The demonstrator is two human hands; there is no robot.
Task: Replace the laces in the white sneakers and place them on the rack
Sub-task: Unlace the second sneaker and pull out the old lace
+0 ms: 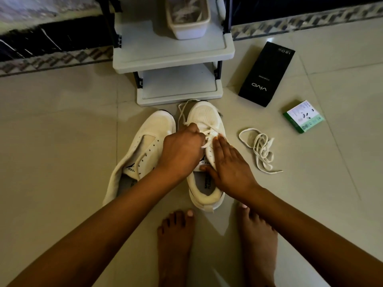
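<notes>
A: From the head camera, which way are the shoes lying?

B: Both are lying lengthwise on the pale tiled floor (62, 121), toes pointing away toward the grey plastic shoe rack (172, 56), heels toward the person's bare feet (176, 241). The unlaced white mesh sneaker on the left (145, 146) is angling slightly, its toe leaning rightward. The partly laced white sneaker on the right (205, 121) is sitting nearly straight, toe just short of the rack's lower shelf.

A: And the hands?

B: The left hand (180, 150) is curling its fingers around the flat white lace (208, 134) at the right sneaker's eyelets. The right hand (230, 162) is resting flat on that sneaker's side, fingers straight, thumb touching the tongue.

A: Any writing?

B: "vivo" is showing upside down on the long black cardboard box (266, 73). The sneaker tongues are showing partial letters, "EED". Print on the small green-and-white carton (303, 117) is too small to read.

A: Anything else around?

B: A loose off-white shoelace (261, 150) is lying tangled to the right of the sneakers. A cream plastic tub (188, 27) holding what look like more laces is sitting on the rack's upper shelf.
</notes>
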